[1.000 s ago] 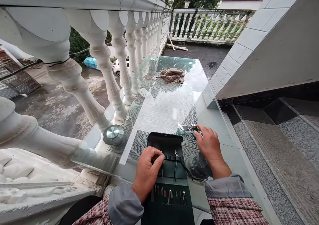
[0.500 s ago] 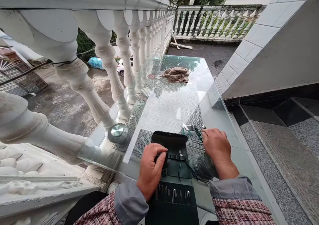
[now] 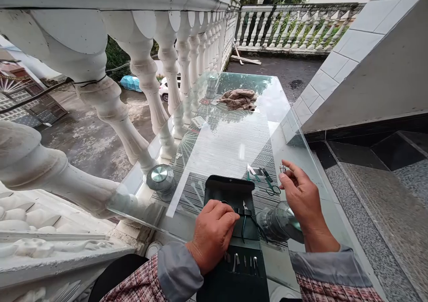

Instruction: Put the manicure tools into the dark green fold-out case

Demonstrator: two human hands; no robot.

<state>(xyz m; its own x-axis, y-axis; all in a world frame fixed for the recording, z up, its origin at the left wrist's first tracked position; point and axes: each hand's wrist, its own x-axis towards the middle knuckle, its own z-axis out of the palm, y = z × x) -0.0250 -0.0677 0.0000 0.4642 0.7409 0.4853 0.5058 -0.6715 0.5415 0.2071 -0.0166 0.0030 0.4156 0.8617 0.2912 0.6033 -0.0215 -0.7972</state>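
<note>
A black tool case (image 3: 230, 192) lies open on the glass table (image 3: 230, 137), with several small metal tools (image 3: 241, 262) in its lower loops. My left hand (image 3: 213, 233) rests on the case's middle, fingers curled and pressed on its strap. Lifted just right of the case, my right hand (image 3: 301, 195) pinches a small metal tool (image 3: 282, 168) between thumb and fingertips. Green-handled scissors (image 3: 270, 182) and other small tools (image 3: 252, 172) lie on the glass beside that hand.
A white stone balustrade (image 3: 147, 79) runs along the table's left side. A crumpled brown cloth (image 3: 239, 99) lies at the table's far end. Round metal table fittings (image 3: 159, 177) show through the glass. A tiled wall (image 3: 368, 56) and stone floor are on the right.
My right hand has lifted off the tools on the glass, holding a small metal piece. My left hand slid slightly down and right on the case.
</note>
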